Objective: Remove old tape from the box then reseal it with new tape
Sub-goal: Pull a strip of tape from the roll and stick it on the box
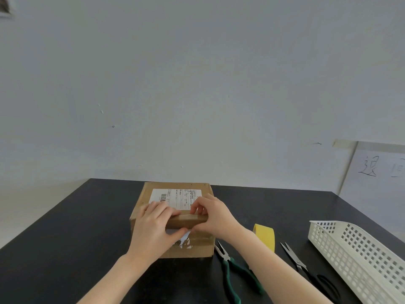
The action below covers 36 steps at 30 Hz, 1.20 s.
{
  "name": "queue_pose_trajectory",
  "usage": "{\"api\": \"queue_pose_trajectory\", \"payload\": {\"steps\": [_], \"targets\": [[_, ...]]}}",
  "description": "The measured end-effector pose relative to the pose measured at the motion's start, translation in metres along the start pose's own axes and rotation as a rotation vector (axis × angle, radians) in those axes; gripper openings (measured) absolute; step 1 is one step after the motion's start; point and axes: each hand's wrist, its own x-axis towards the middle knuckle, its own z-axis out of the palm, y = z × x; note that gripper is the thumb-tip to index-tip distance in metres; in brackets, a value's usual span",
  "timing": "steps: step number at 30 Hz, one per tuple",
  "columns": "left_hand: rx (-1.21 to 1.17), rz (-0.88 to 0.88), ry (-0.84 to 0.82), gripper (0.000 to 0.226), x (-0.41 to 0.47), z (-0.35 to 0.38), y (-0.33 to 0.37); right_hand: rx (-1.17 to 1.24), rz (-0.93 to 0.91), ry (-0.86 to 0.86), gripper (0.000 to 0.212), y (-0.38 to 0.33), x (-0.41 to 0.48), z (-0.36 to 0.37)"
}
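A brown cardboard box (198, 249) with a white shipping label (175, 197) on top stands on the black table (65, 233). Old clear tape (186, 241) runs over its front edge and down the front face. My left hand (154, 229) clasps the front top edge, fingers on top and thumb on the front face. My right hand (211, 216) pinches at the tape on that same edge, fingertips on top and thumb below. A yellow tape roll (265, 236) stands upright just right of the box, partly behind my right forearm.
Green-handled pliers (232, 273) lie to the right of the box. Black-handled scissors (306, 268) lie further right. A white perforated plastic basket (361, 257) sits at the table's right edge. A white wall stands close behind the table.
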Motion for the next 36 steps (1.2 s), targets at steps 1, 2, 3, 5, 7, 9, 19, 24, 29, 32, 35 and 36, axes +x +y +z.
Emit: {"api": "queue_pose_trajectory", "payload": {"steps": [1,2,3,5,7,9,19,24,29,32,35,36], "targets": [[0.005,0.002,0.001,0.041,0.0,0.001,0.0,0.0,0.0,0.016,0.034,0.0,-0.001,0.001],[0.008,0.003,0.003,0.042,0.0,0.001,0.0,-0.003,-0.001,0.029,0.033,0.0,-0.001,0.002],[0.012,0.004,0.006,0.042,0.001,0.002,0.0,-0.009,-0.003,0.036,0.032,0.0,-0.001,0.002],[0.017,0.008,0.012,0.043,0.001,0.003,-0.001,-0.016,-0.004,0.033,0.031,-0.001,0.0,0.002],[0.016,0.009,0.005,0.042,0.002,0.003,-0.001,-0.01,-0.001,0.023,0.031,-0.001,0.0,0.002],[0.021,0.003,-0.01,0.041,0.002,0.002,0.0,-0.006,0.001,0.015,0.031,-0.002,0.0,0.001],[0.061,-0.026,-0.054,0.042,0.002,0.001,0.003,-0.058,-0.001,0.016,0.033,-0.005,-0.002,0.003],[0.039,-0.045,-0.081,0.043,0.005,-0.008,0.008,0.115,0.055,-0.015,0.028,-0.003,-0.004,-0.007],[-0.007,-0.062,-0.044,0.042,0.012,-0.01,0.009,0.263,0.125,0.005,0.025,0.001,-0.006,-0.01],[-0.006,-0.088,-0.025,0.041,0.017,-0.008,0.009,0.192,0.13,0.06,0.022,0.0,-0.003,-0.001],[0.004,-0.122,-0.041,0.037,0.021,-0.007,0.012,0.109,0.122,0.127,0.016,-0.002,0.002,0.008],[0.001,-0.137,-0.051,0.033,0.023,-0.008,0.014,0.09,0.124,0.14,0.015,-0.003,0.003,0.009]]}}
